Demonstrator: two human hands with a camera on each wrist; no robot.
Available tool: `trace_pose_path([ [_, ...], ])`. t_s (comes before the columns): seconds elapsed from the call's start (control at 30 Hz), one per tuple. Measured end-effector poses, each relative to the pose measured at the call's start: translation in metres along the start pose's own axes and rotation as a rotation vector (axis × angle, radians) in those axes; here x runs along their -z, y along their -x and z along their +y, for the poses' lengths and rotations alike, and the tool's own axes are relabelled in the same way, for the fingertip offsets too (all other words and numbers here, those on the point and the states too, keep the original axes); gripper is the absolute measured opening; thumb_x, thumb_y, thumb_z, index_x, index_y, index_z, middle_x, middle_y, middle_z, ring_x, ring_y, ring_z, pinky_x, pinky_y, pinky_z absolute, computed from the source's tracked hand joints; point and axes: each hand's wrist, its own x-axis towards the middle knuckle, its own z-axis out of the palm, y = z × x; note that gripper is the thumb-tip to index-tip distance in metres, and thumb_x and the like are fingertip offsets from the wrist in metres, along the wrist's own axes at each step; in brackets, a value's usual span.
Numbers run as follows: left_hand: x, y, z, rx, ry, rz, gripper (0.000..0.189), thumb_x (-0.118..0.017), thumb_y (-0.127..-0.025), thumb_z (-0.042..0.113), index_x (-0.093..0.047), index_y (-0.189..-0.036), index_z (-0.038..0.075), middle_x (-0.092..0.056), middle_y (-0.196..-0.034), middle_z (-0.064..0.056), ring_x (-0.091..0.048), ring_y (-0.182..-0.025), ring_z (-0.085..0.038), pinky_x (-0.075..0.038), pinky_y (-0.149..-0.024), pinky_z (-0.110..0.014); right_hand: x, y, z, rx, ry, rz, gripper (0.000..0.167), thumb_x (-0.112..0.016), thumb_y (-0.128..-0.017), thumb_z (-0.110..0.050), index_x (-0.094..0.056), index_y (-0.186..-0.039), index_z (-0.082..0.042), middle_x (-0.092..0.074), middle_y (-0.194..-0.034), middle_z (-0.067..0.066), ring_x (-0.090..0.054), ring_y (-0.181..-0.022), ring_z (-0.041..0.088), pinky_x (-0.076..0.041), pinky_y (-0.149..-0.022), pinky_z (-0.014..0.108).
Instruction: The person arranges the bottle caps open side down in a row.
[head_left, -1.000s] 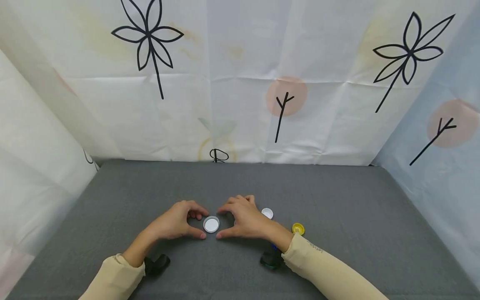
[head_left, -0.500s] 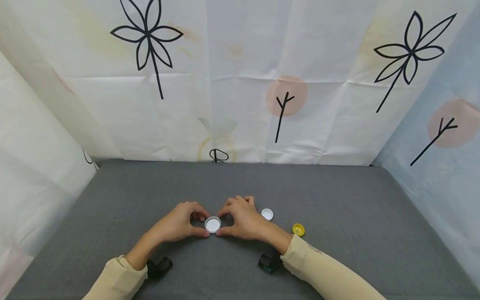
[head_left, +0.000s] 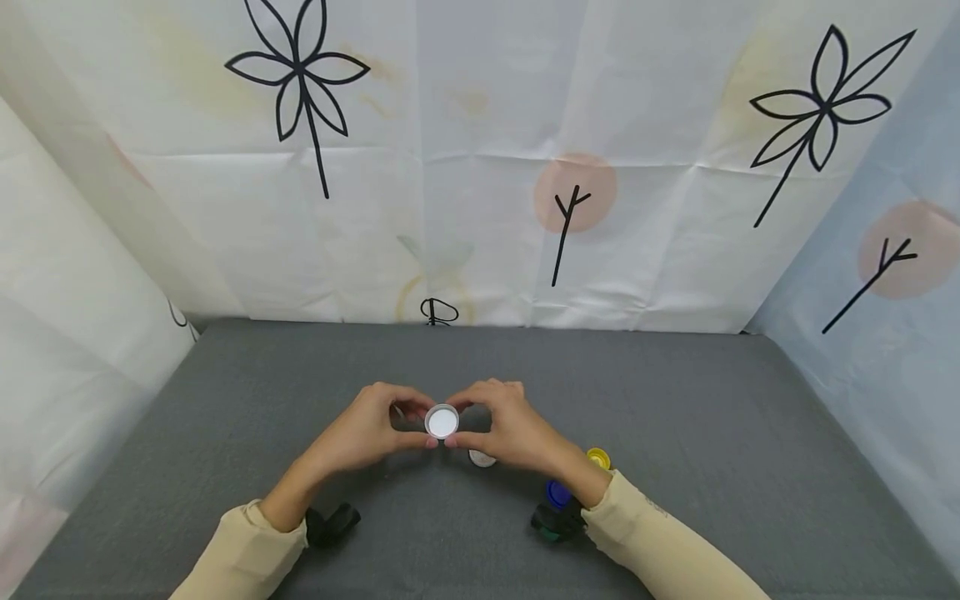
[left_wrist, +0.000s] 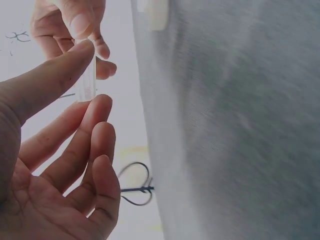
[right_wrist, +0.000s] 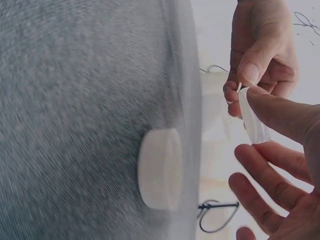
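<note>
A round white cap [head_left: 442,422] with a ridged side is held up off the grey table, its hollow side facing the head camera. My left hand [head_left: 375,429] pinches its left edge between thumb and fingertips. From the opposite edge my right hand [head_left: 513,425] pinches the same cap. Both wrist views show the cap edge-on between the thumbs and fingers. A second white cap [head_left: 482,458] lies on the table just under the right hand, partly hidden by its thumb; a white cap [right_wrist: 160,169] also shows on the cloth in the right wrist view.
Near the right wrist lie a yellow cap [head_left: 598,458] and a blue cap [head_left: 558,494], each partly covered by the arm. Grey cloth covers the table [head_left: 675,400]. A patterned white curtain [head_left: 480,250] stands behind it.
Both hands have closed in on the white cap from its two sides and lifted it off the table. The second white cap beneath the right hand has come into view.
</note>
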Motion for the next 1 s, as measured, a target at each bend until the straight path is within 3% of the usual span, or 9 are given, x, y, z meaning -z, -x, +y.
trace_pose_path([
  [0.17, 0.001, -0.005, 0.011, 0.006, 0.069, 0.023, 0.036, -0.089, -0.080, 0.028, -0.076, -0.112, 0.014, -0.070, -0.096, 0.008, -0.063, -0.086, -0.014, -0.051, -0.077, -0.033, 0.008, 0.004, 0.004, 0.082, -0.037, 0.099, 0.038, -0.086, -0.083, -0.022, -0.073, -0.117, -0.011, -0.072, -0.109, -0.003, -0.064, -0.105, 0.016, -0.047, -0.094, 0.049],
  [0.33, 0.003, -0.009, 0.016, 0.042, 0.240, 0.008, 0.030, -0.079, -0.091, 0.026, -0.075, -0.116, 0.009, -0.073, -0.100, 0.001, -0.067, -0.093, -0.024, -0.054, -0.080, -0.034, 0.012, 0.010, 0.007, 0.071, -0.102, 0.181, 0.037, -0.086, -0.084, -0.018, -0.073, -0.118, -0.012, -0.071, -0.108, -0.005, -0.062, -0.103, 0.019, -0.049, -0.090, 0.045],
  [0.57, -0.001, -0.014, 0.016, 0.120, 0.454, -0.027, 0.030, -0.068, -0.100, 0.021, -0.071, -0.120, 0.000, -0.073, -0.105, -0.009, -0.065, -0.106, -0.044, -0.052, -0.094, -0.052, 0.015, 0.013, 0.007, 0.101, -0.133, 0.231, 0.039, -0.085, -0.084, -0.015, -0.071, -0.120, -0.012, -0.070, -0.109, -0.005, -0.063, -0.100, 0.024, -0.049, -0.087, 0.045],
  [0.8, -0.005, -0.015, 0.018, 0.144, 0.488, -0.018, 0.027, -0.067, -0.101, 0.020, -0.071, -0.117, -0.002, -0.071, -0.101, -0.008, -0.062, -0.099, -0.043, -0.051, -0.089, -0.052, 0.015, 0.012, 0.008, 0.121, -0.154, 0.224, 0.041, -0.085, -0.084, -0.012, -0.070, -0.122, -0.010, -0.070, -0.110, -0.003, -0.064, -0.097, 0.027, -0.053, -0.084, 0.045],
  [1.0, -0.006, -0.015, 0.019, 0.123, 0.485, 0.003, 0.025, -0.067, -0.100, 0.017, -0.070, -0.116, -0.002, -0.069, -0.105, -0.009, -0.063, -0.099, -0.043, -0.052, -0.089, -0.050, 0.017, 0.012, 0.007, 0.060, -0.311, 0.203, 0.035, -0.079, -0.089, -0.006, -0.070, -0.122, -0.005, -0.071, -0.110, 0.004, -0.066, -0.096, 0.021, -0.055, -0.085, 0.040],
])
